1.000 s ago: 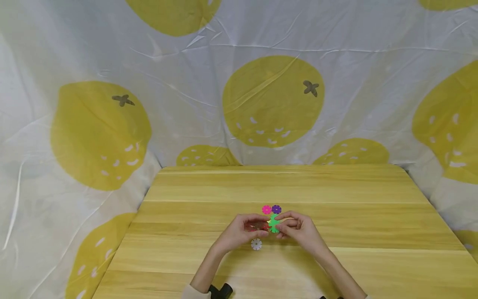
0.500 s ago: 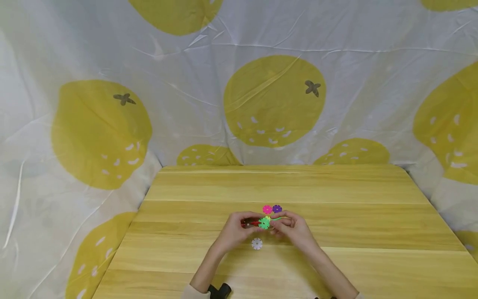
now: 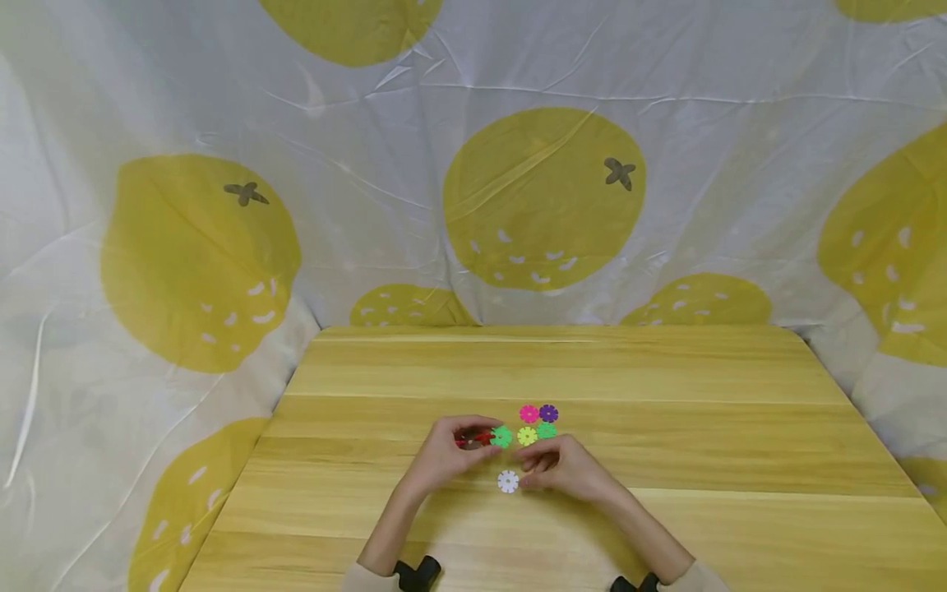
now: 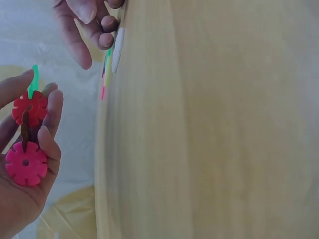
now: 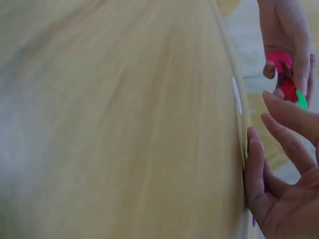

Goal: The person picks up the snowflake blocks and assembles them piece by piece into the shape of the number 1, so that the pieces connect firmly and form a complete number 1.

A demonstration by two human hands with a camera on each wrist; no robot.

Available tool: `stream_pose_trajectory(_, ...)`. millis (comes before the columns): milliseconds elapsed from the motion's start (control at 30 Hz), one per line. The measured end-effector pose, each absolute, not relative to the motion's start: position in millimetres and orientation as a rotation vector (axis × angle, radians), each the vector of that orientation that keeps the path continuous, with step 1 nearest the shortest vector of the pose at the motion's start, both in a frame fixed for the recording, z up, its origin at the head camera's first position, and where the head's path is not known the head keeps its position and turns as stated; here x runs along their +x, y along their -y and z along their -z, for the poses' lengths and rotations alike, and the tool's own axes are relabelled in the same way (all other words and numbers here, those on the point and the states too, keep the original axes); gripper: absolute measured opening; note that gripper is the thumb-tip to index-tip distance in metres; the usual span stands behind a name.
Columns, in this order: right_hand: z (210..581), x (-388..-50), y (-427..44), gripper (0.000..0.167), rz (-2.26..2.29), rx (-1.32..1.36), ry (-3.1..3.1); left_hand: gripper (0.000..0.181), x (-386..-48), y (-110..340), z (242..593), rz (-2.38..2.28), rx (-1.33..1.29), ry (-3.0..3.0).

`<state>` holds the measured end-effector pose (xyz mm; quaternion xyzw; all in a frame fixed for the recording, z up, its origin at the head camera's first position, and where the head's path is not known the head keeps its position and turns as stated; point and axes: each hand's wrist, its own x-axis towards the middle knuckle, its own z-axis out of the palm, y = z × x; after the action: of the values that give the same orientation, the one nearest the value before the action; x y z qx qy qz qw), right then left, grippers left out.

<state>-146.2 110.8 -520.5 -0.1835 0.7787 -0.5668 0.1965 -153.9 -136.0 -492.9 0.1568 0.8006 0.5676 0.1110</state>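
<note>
Head view: your left hand point(image 3: 441, 457) grips a joined cluster of slotted plastic discs point(image 3: 481, 439), a green round plastic disc point(image 3: 501, 437) at its right end. Judgement: uneven squeezing could twist a slot joint loose. Your right hand point(image 3: 568, 474), apart from the left, has its thumb tip at the right edge of the white slotted plastic disc point(image 3: 503, 483); contact uncertain. A careless nudge might slide it left. The flat yellow slotted plastic disc point(image 3: 527, 436) lies just beyond your fingers; a brushing knuckle could shift it.

Left wrist view: your left fingers curve round the cluster, thumb by the green disc's edge.

Right wrist view: your right fingers bend loosely, spread, low by the pale wooden tabletop point(image 5: 149, 129), nothing visibly held.
</note>
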Motion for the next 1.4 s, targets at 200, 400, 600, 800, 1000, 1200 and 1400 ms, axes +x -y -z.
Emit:
stream_pose_trajectory(200,523.8,-146.6,-101.7,0.032,1.468,-0.645,-2.307,0.03,-153.2,138.0,493.2,-1.654,0.448,-2.374)
stream_pose_trajectory(400,523.0,-141.7,-92.7,0.024,1.333,-0.71,-2.447,0.029,-151.0,137.6,494.5,-1.661,0.435,-2.369)
stream_pose_trajectory(600,520.6,-136.2,-94.1,0.028,1.26,-0.683,-2.526,0.029,-150.3,136.5,495.3,-1.659,0.431,-2.372)
stream_pose_trajectory(800,517.7,-133.9,-105.3,0.03,1.351,-0.654,-2.414,0.029,-149.1,136.4,493.1,-1.665,0.419,-2.362)
stream_pose_trajectory(1000,518.8,-133.1,-122.6,0.013,1.613,-0.53,-2.195,0.029,-147.4,132.2,489.6,-1.692,0.414,-2.337)
stream_pose_trajectory(1200,513.1,-133.3,-131.8,0.022,1.858,-0.427,-2.139,0.027,-147.8,129.0,488.9,-1.64,0.453,-2.349)
stream_pose_trajectory(1400,509.4,-132.5,-129.8,0.025,1.912,-0.387,-2.21,0.027,-147.4,124.6,483.7,-1.601,0.528,-2.345)
